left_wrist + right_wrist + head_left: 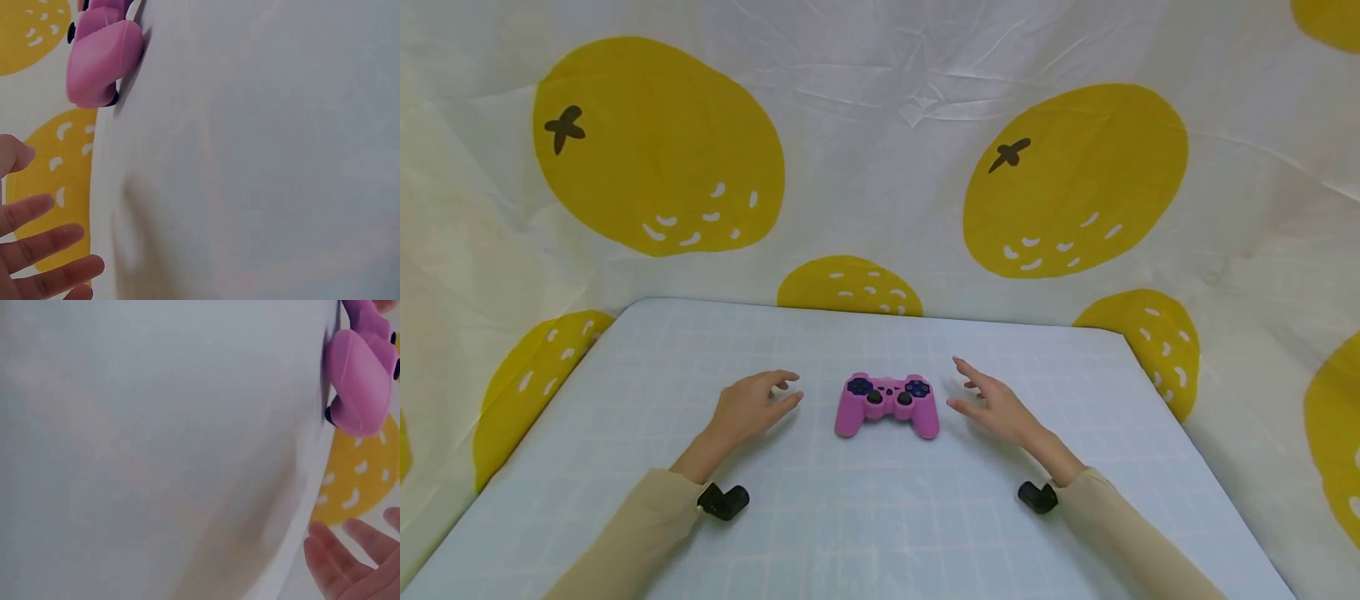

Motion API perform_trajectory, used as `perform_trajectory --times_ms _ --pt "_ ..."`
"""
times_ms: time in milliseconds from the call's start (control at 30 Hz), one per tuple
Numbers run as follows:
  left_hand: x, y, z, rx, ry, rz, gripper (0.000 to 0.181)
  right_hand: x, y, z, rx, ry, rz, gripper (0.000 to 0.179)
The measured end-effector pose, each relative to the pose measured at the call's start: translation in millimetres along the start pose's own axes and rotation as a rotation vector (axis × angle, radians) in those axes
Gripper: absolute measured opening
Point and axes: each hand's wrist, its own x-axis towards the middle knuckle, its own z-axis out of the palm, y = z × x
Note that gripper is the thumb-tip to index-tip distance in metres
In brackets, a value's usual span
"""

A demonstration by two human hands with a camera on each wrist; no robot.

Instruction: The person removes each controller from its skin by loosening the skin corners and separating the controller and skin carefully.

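A pink game controller [889, 398] with dark button pads and two black thumbsticks lies flat on the table, its two grips toward me. My left hand [751, 408] hovers to its left, fingers loosely bent, holding nothing. On the other side my right hand [992, 406] hovers with fingers spread, apart from the controller. In the left wrist view one grip of the controller [103, 59] shows at the top, beyond the left hand's fingers [47, 244]. The right wrist view has the other grip of the controller [359, 384] above the right hand's fingers [340, 553].
The table [850, 517] has a pale cover with a faint grid. Behind it hangs a white curtain [872, 167] printed with yellow fruit shapes. Black wrist devices sit at the left cuff [724, 502] and the right cuff [1038, 497].
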Motion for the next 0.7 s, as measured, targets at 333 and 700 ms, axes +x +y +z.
perform_trajectory --times_ms 333,700 --pt "8.4 17.2 9.5 -0.048 0.0 -0.04 0.032 8.0 -4 12 0.098 -0.002 -0.002 0.075" --pt "12.0 25.9 21.3 -0.253 -0.012 -0.104 0.034 11.0 -9 18 0.162 -0.006 -0.018 0.069"
